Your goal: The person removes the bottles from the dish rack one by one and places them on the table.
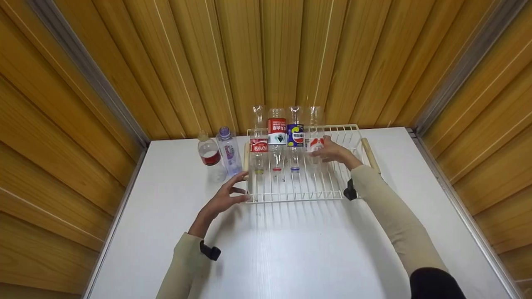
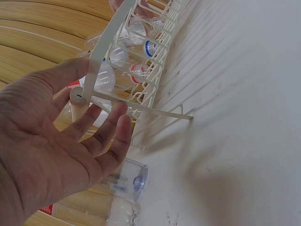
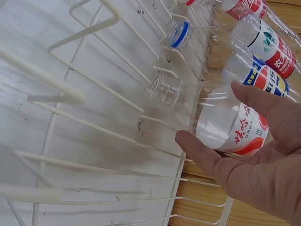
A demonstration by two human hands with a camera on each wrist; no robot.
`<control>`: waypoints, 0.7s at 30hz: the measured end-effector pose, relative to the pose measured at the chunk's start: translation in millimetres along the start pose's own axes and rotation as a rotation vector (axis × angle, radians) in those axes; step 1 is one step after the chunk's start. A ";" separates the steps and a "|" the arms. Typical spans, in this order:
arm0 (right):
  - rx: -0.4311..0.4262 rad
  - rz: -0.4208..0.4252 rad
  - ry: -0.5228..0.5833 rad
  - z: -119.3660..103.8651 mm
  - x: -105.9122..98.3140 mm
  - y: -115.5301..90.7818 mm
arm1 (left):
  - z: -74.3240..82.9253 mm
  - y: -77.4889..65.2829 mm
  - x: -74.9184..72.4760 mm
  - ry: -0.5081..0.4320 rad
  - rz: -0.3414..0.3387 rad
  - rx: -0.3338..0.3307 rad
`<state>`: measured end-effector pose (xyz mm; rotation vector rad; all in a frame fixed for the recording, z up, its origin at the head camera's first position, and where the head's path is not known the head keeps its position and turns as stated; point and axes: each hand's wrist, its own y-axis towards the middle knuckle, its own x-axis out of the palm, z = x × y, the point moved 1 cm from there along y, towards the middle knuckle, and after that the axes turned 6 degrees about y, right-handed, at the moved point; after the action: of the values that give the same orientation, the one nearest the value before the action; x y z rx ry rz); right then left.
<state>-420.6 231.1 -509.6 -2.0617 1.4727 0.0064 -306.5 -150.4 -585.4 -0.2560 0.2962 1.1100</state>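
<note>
My right hand (image 1: 336, 151) holds a clear plastic bottle with a white-and-red label (image 1: 316, 144), thumb and fingers on either side of it. That bottle is neck down in a white wire rack (image 1: 301, 199). Beside it, also inverted, are a blue-labelled bottle (image 1: 295, 135), a red-and-white-labelled bottle (image 1: 277, 132) and a red-labelled bottle (image 1: 259, 145). At the rack's left end, my left hand (image 1: 224, 198) grips the frame near its wooden handle. Up close, the left thumb presses a flat white bar (image 2: 98, 56), with the other fingers curled below it.
Left of the rack stand a purple-tinted bottle (image 1: 229, 153) and a clear bottle with a dark red label (image 1: 210, 154). Another wooden handle (image 1: 370, 155) is at the rack's right end. Wood-look panels (image 1: 241, 62) rise behind the white table (image 1: 274, 253).
</note>
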 end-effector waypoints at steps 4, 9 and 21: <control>-0.001 0.038 -0.004 0.2 -4.7 -0.6 | 0.9 1.8 0.1 -0.003 -0.006 0.005; -0.034 0.075 0.004 0.9 -10.0 -7.0 | 1.8 0.8 -0.3 0.004 0.006 -0.005; -0.110 0.135 -0.079 -5.0 -25.5 -50.9 | 5.4 -1.9 0.1 0.001 -0.002 -0.038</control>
<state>-388.2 261.2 -473.4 -2.0195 1.5908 0.2249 -304.1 -149.3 -580.3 -0.2902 0.2764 1.1146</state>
